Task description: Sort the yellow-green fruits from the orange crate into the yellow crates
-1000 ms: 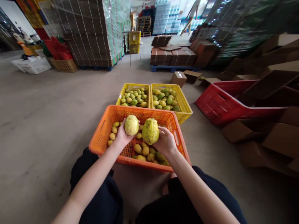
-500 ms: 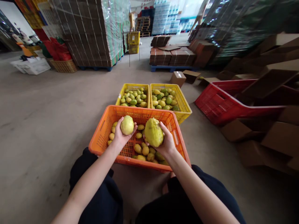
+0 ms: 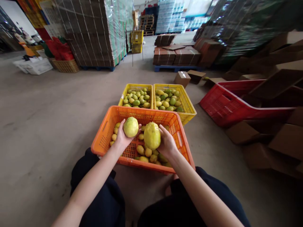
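Note:
My left hand (image 3: 123, 136) is wrapped round a rounded, pale yellow-green, lemon-like fruit (image 3: 131, 127) above the orange crate (image 3: 151, 170). A larger, ribbed, lemon-like fruit (image 3: 152, 136) sits in my right hand (image 3: 167, 142), its far side hidden. The two big fruits are held side by side, a small gap between them. Below, in the orange crate, lie smaller yellow and green lemon-like fruits (image 3: 148, 152), some along the left wall and more at the right.
Two yellow crates (image 3: 188, 100) of similar green and yellow fruit stand just beyond the orange one. To the right are a red crate (image 3: 217, 104) and cardboard boxes (image 3: 248, 134). Farther back, flattened cartons (image 3: 187, 57) lie on a blue pallet, near a wrapped stack (image 3: 85, 34).
The larger fruit has turned in my right hand, showing a smoother side, and has shifted slightly left. My left hand still holds its fruit, turned a little. The view has shifted slightly.

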The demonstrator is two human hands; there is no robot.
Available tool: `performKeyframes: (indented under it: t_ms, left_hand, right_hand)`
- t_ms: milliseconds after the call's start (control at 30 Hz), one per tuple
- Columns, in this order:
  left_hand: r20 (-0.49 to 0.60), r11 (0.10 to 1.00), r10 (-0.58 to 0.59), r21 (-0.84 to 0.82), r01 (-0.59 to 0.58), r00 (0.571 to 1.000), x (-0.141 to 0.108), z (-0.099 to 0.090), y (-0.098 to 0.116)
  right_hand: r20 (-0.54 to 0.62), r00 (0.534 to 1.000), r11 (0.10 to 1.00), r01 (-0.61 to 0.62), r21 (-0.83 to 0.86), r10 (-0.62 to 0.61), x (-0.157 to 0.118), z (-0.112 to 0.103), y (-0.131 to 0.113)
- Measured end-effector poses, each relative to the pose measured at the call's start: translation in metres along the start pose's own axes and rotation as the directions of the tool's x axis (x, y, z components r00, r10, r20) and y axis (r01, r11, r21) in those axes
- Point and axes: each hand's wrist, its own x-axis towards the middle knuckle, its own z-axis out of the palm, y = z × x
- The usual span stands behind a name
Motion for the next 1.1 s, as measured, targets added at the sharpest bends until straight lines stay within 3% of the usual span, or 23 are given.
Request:
performKeyframes:
  t_ms: [267, 433, 733, 967, 1100]
  left_hand:
    - [0.011, 0.989, 0.148, -0.009, -0.148, 0.989, -0.005, 0.0, 0.006]
    - [0.112, 0.997, 0.082, -0.011, -0.082, 0.99, -0.004, -0.003, 0.009]
    - [0.157, 0.998, 0.048, -0.042, -0.042, 0.986, -0.012, 0.002, 0.009]
    - [0.045, 0.987, 0.112, -0.123, -0.106, 0.993, -0.008, -0.001, 0.011]
    - [0.036, 0.986, 0.084, -0.145, -0.078, 0.996, -0.005, -0.004, 0.009]
  right_hand:
    - [0.016, 0.997, 0.997, -0.071, 0.031, 0.071, -0.008, 0.002, -0.004]
    - [0.023, 0.992, 0.978, -0.126, 0.167, 0.124, 0.002, -0.007, -0.004]
    - [-0.102, 0.987, 0.986, -0.11, 0.122, 0.123, 0.009, -0.006, 0.0]
    - [0.055, 0.995, 0.989, -0.089, 0.118, 0.083, -0.003, -0.001, -0.003]
    - [0.047, 0.997, 0.987, -0.072, 0.143, 0.066, -0.004, -0.001, -0.005]
